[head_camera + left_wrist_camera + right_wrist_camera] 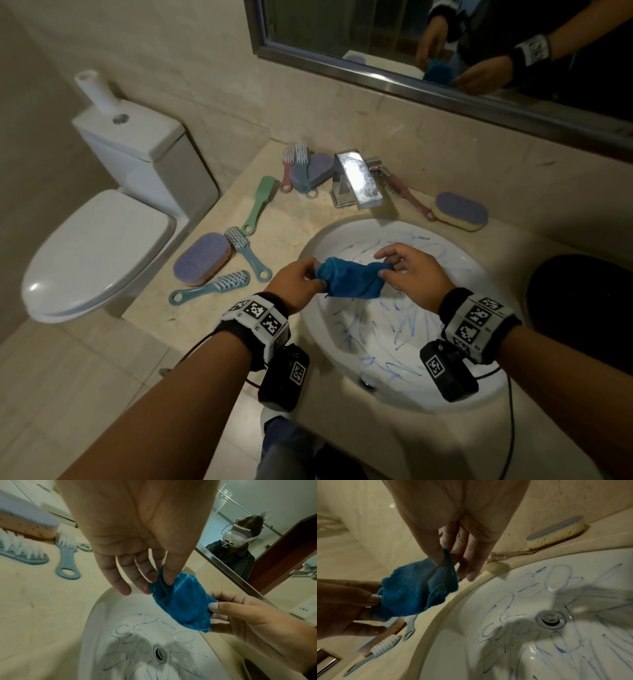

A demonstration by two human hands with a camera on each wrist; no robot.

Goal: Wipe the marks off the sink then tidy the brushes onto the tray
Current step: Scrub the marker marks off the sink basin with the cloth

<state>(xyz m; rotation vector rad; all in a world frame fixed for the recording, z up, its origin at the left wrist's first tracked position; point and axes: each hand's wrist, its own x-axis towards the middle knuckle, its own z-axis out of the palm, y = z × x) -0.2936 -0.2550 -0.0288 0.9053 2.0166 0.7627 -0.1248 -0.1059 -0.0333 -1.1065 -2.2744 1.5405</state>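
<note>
Over the white sink [329, 236], both hands hold a bunched blue cloth [349, 279] stretched between them. My left hand [317, 274] pinches its left end with thumb and fingers [164, 577]. My right hand [385, 265] pinches the right end [440, 559]. Blue scribbled marks [376, 335] cover the basin around the drain [550, 619]. Several brushes lie on the counter: two teal ones [209, 287] [248, 253], a green one [260, 202], a pink and teal pair [293, 168], and a pink one [407, 195] behind the tap.
A chrome tap [356, 181] stands behind the basin. Purple-topped sponges lie at the left [202, 258], by the tap [320, 168] and at the back right [460, 210]. A black round object [582, 298] sits right of the sink. A toilet [99, 253] stands left of the counter.
</note>
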